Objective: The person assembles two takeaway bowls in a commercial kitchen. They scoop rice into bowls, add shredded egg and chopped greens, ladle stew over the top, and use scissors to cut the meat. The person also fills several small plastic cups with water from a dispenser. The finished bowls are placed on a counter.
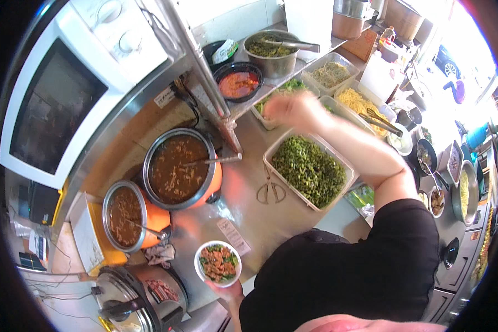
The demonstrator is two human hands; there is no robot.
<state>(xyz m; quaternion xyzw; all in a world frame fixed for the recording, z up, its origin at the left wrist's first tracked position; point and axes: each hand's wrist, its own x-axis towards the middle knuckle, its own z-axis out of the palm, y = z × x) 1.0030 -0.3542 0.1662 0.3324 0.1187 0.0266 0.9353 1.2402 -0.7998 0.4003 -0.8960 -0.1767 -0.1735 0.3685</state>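
Note:
My left hand (231,294) grips a small white bowl (200,276) from below. Browned meat pieces and chopped greens (218,263) fill the bowl. Stretched far forward, my right hand (296,112) is over a clear container of green leaves (268,106). Motion smears its fingers, and I cannot see whether anything is in them. Nearer to me than that hand stands a large clear tub (266,156) heaped with dark chopped greens (309,171). Scissors (271,192) lie on the steel counter (246,213) beside the tub.
Two orange pots (209,191) (159,217) of brown stew, with ladles in them, stand left. A pressure cooker (130,301) is at the lower left. A black bowl of red sauce (239,81), a steel pot (271,61) and a noodle tub (359,102) with tongs (382,122) sit farther off.

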